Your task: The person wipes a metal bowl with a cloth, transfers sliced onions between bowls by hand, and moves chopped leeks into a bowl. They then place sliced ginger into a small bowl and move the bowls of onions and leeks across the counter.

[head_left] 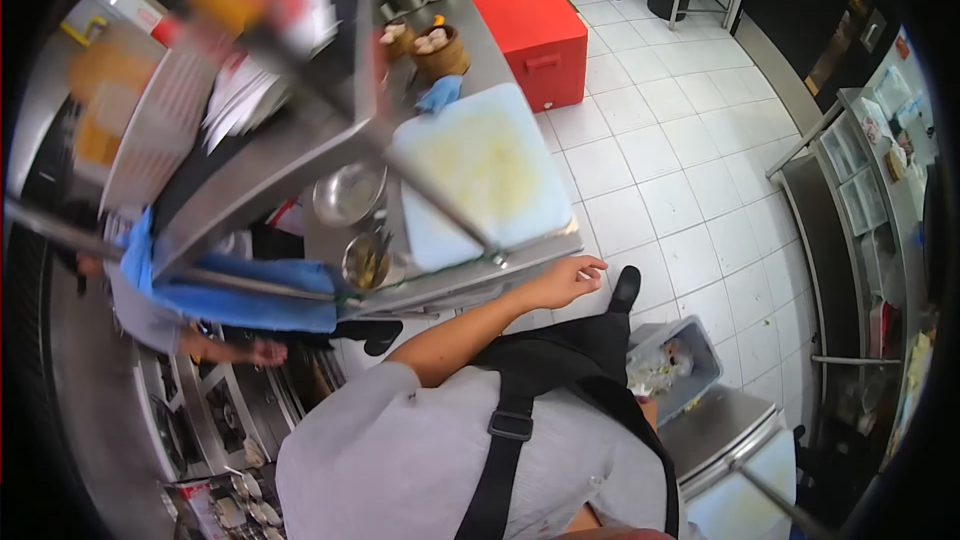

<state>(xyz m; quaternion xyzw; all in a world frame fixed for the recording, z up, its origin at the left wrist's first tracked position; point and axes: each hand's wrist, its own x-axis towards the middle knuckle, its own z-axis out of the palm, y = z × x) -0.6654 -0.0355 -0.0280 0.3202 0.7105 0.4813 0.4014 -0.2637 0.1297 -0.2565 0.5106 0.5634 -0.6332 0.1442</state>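
Observation:
My left hand (567, 282) hangs in the air in front of my black apron (560, 365), just off the corner of a steel counter (450, 285). Its fingers are loosely curled and a little apart, and I see nothing held in them. The closest thing on the counter is a stained white cutting board (480, 170). Of my right hand (648, 410) only a small part shows past the apron, beside a grey bin (705, 350) with clear plastic waste inside; its fingers are hidden.
Steel bowls (350, 192), a blue cloth (440, 95) and bamboo steamers (440, 52) stand around the board. A red cooler box (530, 40) sits on the tiled floor (640, 165). Another person's hand (265, 352) shows at left, below a blue towel (250, 300). Shelving lines the right.

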